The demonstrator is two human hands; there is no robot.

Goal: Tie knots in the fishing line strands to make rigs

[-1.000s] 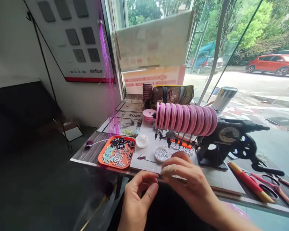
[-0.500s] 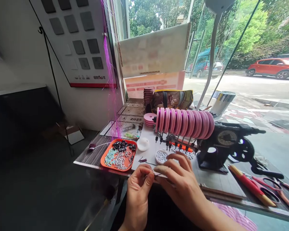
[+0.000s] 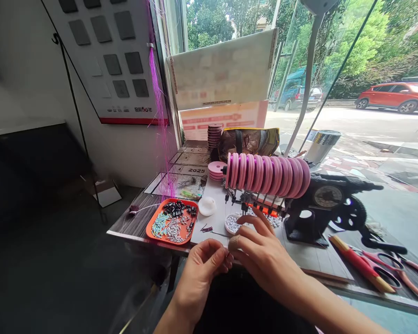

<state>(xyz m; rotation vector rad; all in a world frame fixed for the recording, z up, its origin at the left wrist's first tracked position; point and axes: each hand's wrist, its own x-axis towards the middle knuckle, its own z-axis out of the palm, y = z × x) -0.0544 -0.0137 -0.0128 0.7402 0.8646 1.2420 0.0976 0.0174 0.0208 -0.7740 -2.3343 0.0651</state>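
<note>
My left hand (image 3: 205, 264) is closed in a pinch at the table's front edge. Thumb and forefinger grip something thin and dark, too small to name. My right hand (image 3: 261, 260) meets its fingertips from the right, with its fingers bent and the index finger arched up before a white bowl (image 3: 231, 224) of pale beads. What the right fingertips pinch, if anything, is hidden. Just beyond the hands lie a few dark short strands (image 3: 206, 228) on a white sheet. To the left, an orange tray (image 3: 187, 237) carries black, turquoise and silvery beads.
A hand-cranked black winder (image 3: 327, 197) bearing a row of pink discs (image 3: 268, 175) stands behind my right hand. Scissors (image 3: 383, 266) and a red-and-yellow handle (image 3: 362, 264) lie at right. A white dish (image 3: 207, 206) sits by the tray. Purple threads (image 3: 156, 83) hang at left.
Both hands have shifted slightly; my left hand is turned more and a little to the right. The right index finger has risen, and the fingertips of both hands still meet.
</note>
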